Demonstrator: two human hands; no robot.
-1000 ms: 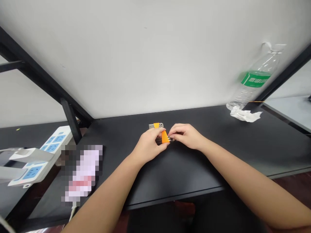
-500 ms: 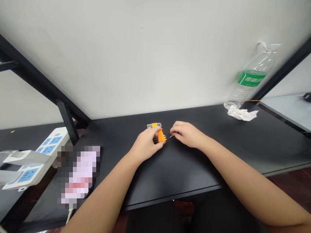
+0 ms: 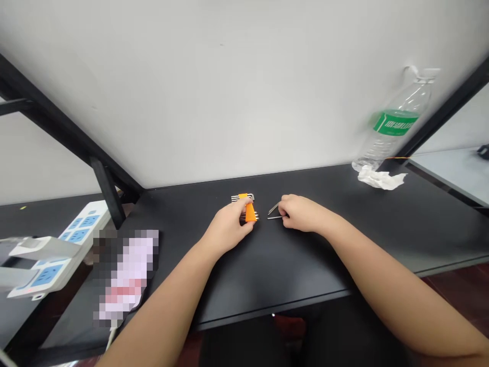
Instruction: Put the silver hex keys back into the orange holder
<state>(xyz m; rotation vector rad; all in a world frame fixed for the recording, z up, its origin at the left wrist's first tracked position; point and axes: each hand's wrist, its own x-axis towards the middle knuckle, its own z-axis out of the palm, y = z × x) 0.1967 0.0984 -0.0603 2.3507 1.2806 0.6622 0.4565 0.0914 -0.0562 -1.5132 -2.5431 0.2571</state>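
Note:
My left hand [image 3: 229, 227] is closed around an orange hex key holder [image 3: 250, 212] above the black tabletop. Several silver hex keys [image 3: 235, 198] sit in it, with bent ends at the top and tips showing on the right. A short gap to the right, my right hand [image 3: 300, 211] pinches metal hex keys [image 3: 273, 208]. Two slim shafts point left from its fingers, one slanting up and one nearly level. Their other ends are hidden in the hand, so whether they are separate keys I cannot tell.
A white power strip [image 3: 86, 224] with plugs lies at the left, near a blurred phone-like object [image 3: 130, 270] with a cable. At the back right, a green-labelled plastic bottle [image 3: 397, 122] leans by the wall beside crumpled tissue [image 3: 382, 179]. Black metal frame bars [image 3: 107, 188] flank the desk.
My right hand has moved slightly right, away from the holder, and the metal shafts now show more. My left hand with the holder has shifted slightly left.

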